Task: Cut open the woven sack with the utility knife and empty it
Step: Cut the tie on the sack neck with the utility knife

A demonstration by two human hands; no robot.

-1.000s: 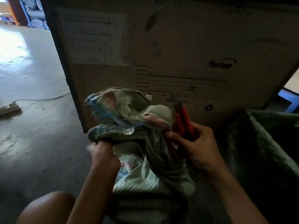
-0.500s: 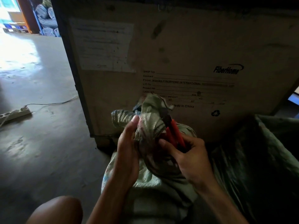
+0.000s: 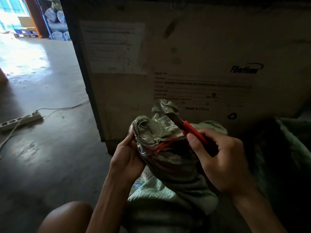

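A pale green woven sack (image 3: 168, 190) stands between my knees, its neck bunched and wrapped with clear tape and a red string (image 3: 164, 145). My left hand (image 3: 127, 155) grips the bunched neck from the left side. My right hand (image 3: 220, 158) holds a red utility knife (image 3: 193, 131), whose blade end points up and left against the top of the gathered neck. The blade tip is dark and hard to make out against the fabric.
A tall cardboard crate (image 3: 202, 56) with printed shipping text stands just behind the sack. Another dark green sack (image 3: 289, 148) lies at the right. A white power strip (image 3: 21, 121) with its cable lies on the concrete floor at the left.
The sack's neck has been turned so the red string faces me. My left hand slid lower on the neck, and my right hand tilted the knife up and left onto it.
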